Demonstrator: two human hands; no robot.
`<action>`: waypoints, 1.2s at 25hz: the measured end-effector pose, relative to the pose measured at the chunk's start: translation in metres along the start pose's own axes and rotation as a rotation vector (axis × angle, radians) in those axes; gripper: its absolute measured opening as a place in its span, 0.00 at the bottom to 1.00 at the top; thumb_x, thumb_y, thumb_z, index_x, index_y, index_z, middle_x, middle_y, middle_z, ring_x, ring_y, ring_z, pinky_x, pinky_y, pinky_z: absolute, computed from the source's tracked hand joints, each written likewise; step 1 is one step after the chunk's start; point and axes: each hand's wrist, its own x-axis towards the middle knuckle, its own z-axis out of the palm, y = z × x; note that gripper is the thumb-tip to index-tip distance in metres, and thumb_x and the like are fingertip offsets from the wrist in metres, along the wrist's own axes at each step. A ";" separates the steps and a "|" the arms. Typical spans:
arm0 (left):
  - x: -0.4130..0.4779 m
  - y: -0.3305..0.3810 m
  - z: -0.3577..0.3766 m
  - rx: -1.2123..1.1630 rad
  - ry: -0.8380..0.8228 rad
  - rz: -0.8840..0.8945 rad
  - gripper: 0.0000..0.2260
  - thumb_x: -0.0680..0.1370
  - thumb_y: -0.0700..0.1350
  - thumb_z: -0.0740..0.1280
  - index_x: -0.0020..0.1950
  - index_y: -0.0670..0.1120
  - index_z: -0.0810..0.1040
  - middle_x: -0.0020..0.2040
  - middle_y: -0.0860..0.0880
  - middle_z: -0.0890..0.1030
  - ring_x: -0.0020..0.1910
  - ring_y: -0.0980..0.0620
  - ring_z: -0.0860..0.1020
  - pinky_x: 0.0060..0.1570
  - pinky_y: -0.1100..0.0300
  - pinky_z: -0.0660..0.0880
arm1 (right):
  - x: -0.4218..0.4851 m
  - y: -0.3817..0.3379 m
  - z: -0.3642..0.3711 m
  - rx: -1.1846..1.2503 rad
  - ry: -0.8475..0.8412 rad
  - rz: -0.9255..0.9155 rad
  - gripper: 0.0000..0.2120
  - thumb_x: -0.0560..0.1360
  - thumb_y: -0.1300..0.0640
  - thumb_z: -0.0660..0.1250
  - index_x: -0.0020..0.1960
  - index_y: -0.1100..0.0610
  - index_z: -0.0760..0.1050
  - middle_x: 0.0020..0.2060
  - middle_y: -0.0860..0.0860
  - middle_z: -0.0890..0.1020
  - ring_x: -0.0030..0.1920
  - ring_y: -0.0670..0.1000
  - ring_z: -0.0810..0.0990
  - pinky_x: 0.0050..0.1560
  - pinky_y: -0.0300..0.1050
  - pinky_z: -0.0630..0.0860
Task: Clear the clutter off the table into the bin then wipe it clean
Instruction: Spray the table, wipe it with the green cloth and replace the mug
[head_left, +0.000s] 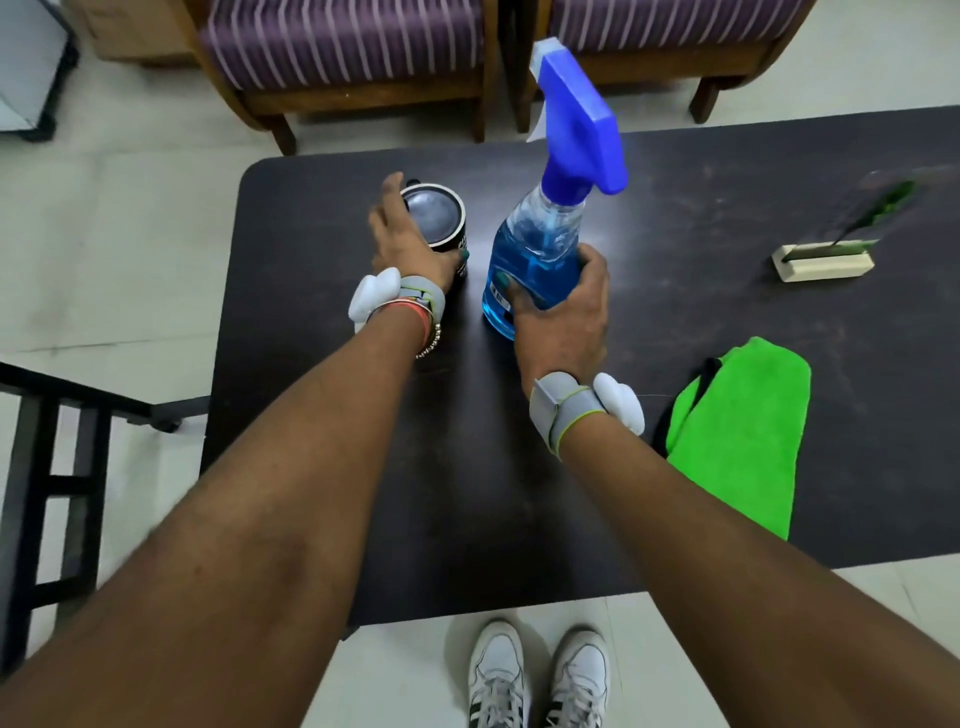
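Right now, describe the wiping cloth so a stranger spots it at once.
Start at the dark table. Look right of the right hand, near the front edge. The cloth lies flat, bright green and soft, unlike the cream block beyond it.

Lettering on the mug (437, 215) and on the spray bottle (540, 249) is unreadable.

Landmark: spray bottle (540, 249), upright mid-table, tall trigger head. Just left of it, black can (441, 223), narrow gap between. Right of it, open table (675, 182) out to white block (823, 262). Right and nearer, green cloth (743, 436), flat.
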 end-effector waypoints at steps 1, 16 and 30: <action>0.000 0.000 0.001 -0.003 0.000 0.008 0.41 0.66 0.43 0.77 0.74 0.54 0.60 0.70 0.48 0.65 0.65 0.44 0.73 0.65 0.53 0.68 | 0.000 0.000 0.001 -0.005 0.002 -0.010 0.28 0.67 0.48 0.75 0.63 0.47 0.68 0.59 0.42 0.76 0.58 0.47 0.77 0.48 0.38 0.67; -0.018 0.010 0.000 0.120 -0.110 -0.065 0.45 0.67 0.41 0.76 0.75 0.58 0.53 0.74 0.45 0.56 0.70 0.40 0.65 0.70 0.48 0.67 | -0.002 0.003 0.005 -0.030 -0.069 -0.095 0.30 0.68 0.48 0.75 0.66 0.49 0.67 0.62 0.45 0.74 0.62 0.49 0.76 0.51 0.39 0.68; -0.184 0.037 0.037 0.005 -0.076 -0.297 0.42 0.68 0.32 0.68 0.77 0.51 0.53 0.72 0.41 0.58 0.70 0.38 0.63 0.71 0.53 0.60 | 0.008 0.048 -0.104 -0.048 -0.145 -0.027 0.21 0.73 0.48 0.71 0.61 0.56 0.73 0.60 0.53 0.74 0.56 0.53 0.77 0.57 0.45 0.71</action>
